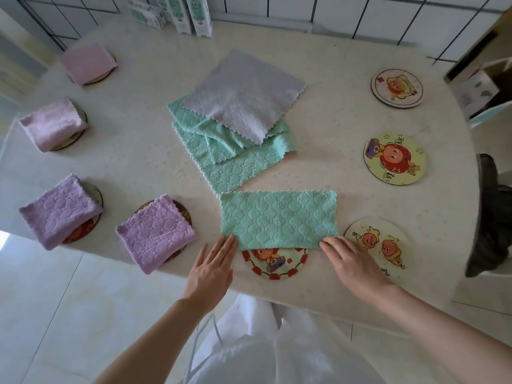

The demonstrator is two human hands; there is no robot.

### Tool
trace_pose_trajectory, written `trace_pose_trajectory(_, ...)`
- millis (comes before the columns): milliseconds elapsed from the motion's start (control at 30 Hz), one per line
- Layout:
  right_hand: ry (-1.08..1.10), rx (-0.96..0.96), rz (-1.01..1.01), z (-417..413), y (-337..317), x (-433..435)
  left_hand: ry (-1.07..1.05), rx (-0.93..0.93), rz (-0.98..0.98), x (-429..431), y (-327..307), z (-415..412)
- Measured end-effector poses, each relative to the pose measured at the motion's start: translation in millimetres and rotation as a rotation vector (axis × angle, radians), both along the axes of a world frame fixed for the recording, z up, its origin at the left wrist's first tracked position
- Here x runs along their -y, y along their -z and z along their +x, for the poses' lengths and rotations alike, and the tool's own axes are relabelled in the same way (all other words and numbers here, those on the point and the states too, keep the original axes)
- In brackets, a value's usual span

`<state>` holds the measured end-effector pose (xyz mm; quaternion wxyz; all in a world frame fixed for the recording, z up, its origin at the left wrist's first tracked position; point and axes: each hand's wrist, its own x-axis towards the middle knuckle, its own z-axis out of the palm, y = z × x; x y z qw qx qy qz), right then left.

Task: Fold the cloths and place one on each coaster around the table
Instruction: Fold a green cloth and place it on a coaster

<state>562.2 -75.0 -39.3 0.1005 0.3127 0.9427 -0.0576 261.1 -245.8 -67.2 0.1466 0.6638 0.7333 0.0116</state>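
A green cloth (278,218), folded in half into a long rectangle, lies flat at the near table edge and partly covers a cartoon coaster (274,263). My left hand (213,267) has straight fingers touching its near left corner. My right hand (350,260) rests fingertips on its near right corner. A pile of unfolded cloths sits mid-table, a grey cloth (242,95) on top of green cloths (227,153). Several folded purple and pink cloths lie on coasters at the left, such as a purple one (156,232).
Three bare cartoon coasters lie along the right side: near (378,246), middle (394,159) and far (397,88). Cartons (191,12) stand at the table's far edge. A dark chair (491,217) is at the right.
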Motion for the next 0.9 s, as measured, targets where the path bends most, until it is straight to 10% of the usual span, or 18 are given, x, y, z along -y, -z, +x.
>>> trace_pose_trajectory(467, 0.003, 0.109, 0.069, -38.0, -3.9, -17.5, 0.073, -0.181, 0.307, -47.3, -6.6, -4.5)
trace_pose_trajectory(900, -0.025, -0.231, -0.063, -27.6, -37.3, -17.1, 0.072, -0.253, 0.449, -71.5, -47.5, -42.1)
